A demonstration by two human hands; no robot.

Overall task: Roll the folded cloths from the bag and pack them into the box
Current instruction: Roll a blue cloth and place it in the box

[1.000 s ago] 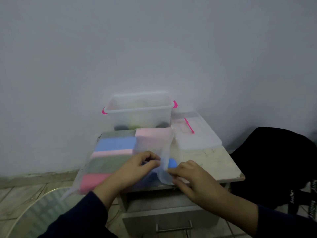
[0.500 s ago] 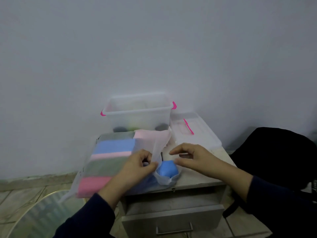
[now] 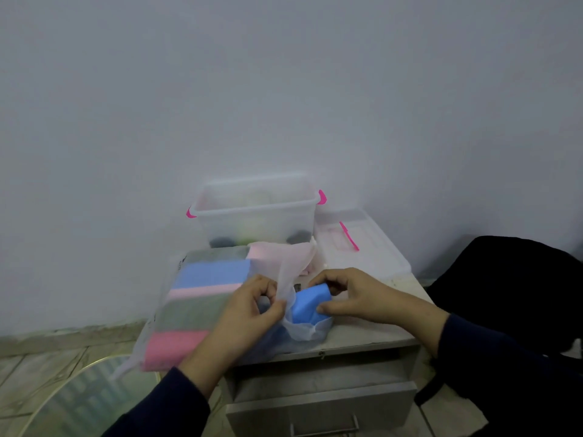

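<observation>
A translucent bag (image 3: 176, 313) full of several folded cloths, blue, pink and green, lies on the small cabinet top (image 3: 372, 332). My left hand (image 3: 246, 313) pinches the bag's open edge and lifts it. My right hand (image 3: 356, 294) grips a folded blue cloth (image 3: 310, 302) that sticks halfway out of the bag's mouth. Behind the bag stands the clear plastic box (image 3: 255, 212) with pink latches; dark and greenish rolls show dimly through its wall.
The box's clear lid (image 3: 356, 244) with a pink latch lies to the right of the box. A drawer with a metal handle (image 3: 325, 427) sits below the top. A black bag (image 3: 511, 298) stands at the right, a round glass tabletop (image 3: 79, 402) at lower left.
My right hand moved from the bag's front edge up to the blue cloth and took hold of it. The blue cloth has slid partly out of the bag's mouth.
</observation>
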